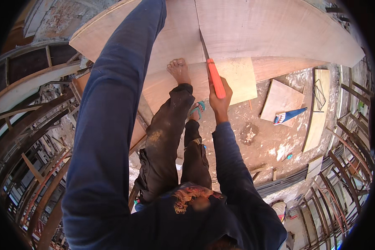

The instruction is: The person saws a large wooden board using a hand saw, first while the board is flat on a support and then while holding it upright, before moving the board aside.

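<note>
A handsaw with an orange handle [216,79] is in my right hand [219,96], fingers closed round it. Its thin blade [204,45] meets a large pale plywood sheet [279,29] at a dark straight line running to the top edge. My left arm reaches up over the sheet's left part; its hand lies beyond the top of the picture. My bare foot [180,71] rests on the sheet, left of the blade. My other foot, in a teal sandal [198,109], is lower down beside a lighter board [237,83] lying under the sheet.
A blue-bladed saw [289,114] lies on a square plywood piece [279,96] at right, beside a long plank [312,137] with a metal frame [318,96] on it. Dark bars [275,187] lie along the floor's lower right. Stacked timber and racks [33,175] line both sides.
</note>
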The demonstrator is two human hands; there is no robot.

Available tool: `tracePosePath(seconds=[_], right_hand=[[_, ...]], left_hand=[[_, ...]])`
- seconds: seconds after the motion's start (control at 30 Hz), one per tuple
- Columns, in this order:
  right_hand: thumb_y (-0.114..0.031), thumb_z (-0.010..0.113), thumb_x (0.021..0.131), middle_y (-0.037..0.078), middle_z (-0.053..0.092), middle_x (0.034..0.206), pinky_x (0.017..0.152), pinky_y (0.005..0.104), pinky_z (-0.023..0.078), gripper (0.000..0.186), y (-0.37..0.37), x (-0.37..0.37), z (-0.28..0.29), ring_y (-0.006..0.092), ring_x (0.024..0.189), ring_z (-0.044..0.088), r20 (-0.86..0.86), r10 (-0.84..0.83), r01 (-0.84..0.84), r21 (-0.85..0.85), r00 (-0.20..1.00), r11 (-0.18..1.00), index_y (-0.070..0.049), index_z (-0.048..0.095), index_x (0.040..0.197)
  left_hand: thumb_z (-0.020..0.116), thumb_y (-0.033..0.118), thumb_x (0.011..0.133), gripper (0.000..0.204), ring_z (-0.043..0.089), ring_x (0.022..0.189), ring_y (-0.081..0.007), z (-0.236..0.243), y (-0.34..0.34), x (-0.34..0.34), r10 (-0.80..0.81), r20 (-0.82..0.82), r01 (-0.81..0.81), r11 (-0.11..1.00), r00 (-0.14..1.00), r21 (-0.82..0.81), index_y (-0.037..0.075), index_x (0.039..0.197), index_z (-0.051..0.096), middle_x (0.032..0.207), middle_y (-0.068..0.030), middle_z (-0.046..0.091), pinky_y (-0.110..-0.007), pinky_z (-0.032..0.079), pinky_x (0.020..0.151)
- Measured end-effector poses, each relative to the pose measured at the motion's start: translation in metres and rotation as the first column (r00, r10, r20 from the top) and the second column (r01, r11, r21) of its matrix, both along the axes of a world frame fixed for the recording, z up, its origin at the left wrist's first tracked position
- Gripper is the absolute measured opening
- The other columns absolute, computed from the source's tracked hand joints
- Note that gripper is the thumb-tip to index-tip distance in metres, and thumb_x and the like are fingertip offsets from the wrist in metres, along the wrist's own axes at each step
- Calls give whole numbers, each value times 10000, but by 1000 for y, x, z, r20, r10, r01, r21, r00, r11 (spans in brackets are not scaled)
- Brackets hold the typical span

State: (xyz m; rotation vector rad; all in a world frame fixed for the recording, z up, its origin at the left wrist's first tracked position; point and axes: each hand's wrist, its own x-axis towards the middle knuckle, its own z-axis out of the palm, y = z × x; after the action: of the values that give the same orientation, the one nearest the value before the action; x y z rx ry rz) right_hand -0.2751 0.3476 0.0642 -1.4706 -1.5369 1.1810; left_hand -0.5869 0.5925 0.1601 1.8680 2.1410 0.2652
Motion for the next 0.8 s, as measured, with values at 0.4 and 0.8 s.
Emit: tracePosePath(seconds=[0.4,0.8], right_hand=[[-33,635,875,189,664,821,725,344,510,182,83,-53,-24,270,719,636,-31,10,-6,111,999,994,19,667,1047],[-80,645,934,146,723,1030,873,330,527,274,-52,34,32,208,966,684,4,75,-74,-86,997,993,58,660,1171]], left_hand=[[546,793,818,1004,580,1234,-438,-3,11,1,-34,-74,30,998,997,-50,-106,1259,614,1282,-329,614,-475,448,1052],[577,752,826,922,575,1247,-416,-9,1,-36,-115,63,109,990,991,95,-15,1338,597,1303,-287,622,-470,445,1051]])
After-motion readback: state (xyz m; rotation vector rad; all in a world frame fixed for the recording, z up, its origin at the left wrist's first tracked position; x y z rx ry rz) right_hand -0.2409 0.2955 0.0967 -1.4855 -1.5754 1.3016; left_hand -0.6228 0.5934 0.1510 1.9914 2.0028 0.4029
